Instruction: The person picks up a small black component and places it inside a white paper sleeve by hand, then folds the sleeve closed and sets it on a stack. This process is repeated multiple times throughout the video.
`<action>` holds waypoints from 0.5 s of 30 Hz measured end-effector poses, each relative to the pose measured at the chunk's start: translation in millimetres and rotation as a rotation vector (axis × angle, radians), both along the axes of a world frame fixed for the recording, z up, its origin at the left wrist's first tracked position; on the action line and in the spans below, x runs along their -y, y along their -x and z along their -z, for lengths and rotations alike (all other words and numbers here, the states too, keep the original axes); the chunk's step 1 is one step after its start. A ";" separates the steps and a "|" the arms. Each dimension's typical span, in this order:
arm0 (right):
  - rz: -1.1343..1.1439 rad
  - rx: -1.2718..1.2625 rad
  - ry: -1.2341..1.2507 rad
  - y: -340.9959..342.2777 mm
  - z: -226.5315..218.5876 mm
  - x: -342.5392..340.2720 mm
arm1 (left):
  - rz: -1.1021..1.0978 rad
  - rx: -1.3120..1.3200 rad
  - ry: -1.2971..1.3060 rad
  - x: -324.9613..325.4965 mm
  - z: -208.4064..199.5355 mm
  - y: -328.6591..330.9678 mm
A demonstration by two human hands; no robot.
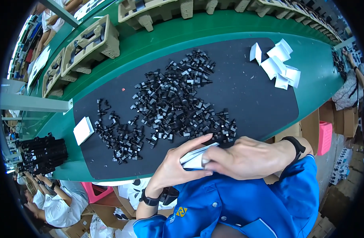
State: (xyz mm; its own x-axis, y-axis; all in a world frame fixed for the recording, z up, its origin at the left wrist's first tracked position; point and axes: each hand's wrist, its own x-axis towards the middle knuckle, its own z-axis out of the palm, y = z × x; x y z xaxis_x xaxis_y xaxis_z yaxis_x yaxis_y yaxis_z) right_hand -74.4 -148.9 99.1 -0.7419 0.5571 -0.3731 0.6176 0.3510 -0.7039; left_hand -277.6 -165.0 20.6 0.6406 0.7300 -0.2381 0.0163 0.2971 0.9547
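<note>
Now, working over a green table [317,79], facing a black mat [249,103] and, at its centre, a broad heap [172,99] of small black parts. Holding the right hand [243,158] and the left hand [172,168] close together at five o'clock from the heap. Seeing folded white papers [275,67] at two o'clock. There at five, gripping a white paper stack [194,160] left-handed, fingers parting just its width; touching its right end right-handed, curling and blurring, being unable to tell any pinch. Spotting another white pile [83,131] at eight o'clock.
</note>
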 end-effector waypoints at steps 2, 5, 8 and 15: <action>-0.068 -0.090 -0.089 -1.4 7.1 6.8 | -0.012 0.007 -0.018 3.0 4.2 -7.0; -0.115 -0.165 -0.133 -5.3 15.9 6.8 | -0.072 0.001 -0.072 6.9 5.0 -14.1; -0.128 -0.214 -0.121 -10.7 22.4 3.2 | 0.030 0.019 -0.072 8.1 0.6 -17.6; 0.104 -0.663 -0.359 -43.5 27.7 -32.8 | -0.163 0.014 -0.048 5.0 10.0 9.7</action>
State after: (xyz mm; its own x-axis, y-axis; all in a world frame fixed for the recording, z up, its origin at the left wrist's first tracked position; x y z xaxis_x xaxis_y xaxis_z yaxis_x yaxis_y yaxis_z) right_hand -30.9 -116.2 71.4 -0.6849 0.6393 0.3496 0.1477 0.5916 -0.7926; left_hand -287.3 -170.0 10.7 0.5158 0.8349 -0.1921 -0.0422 0.2488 0.9676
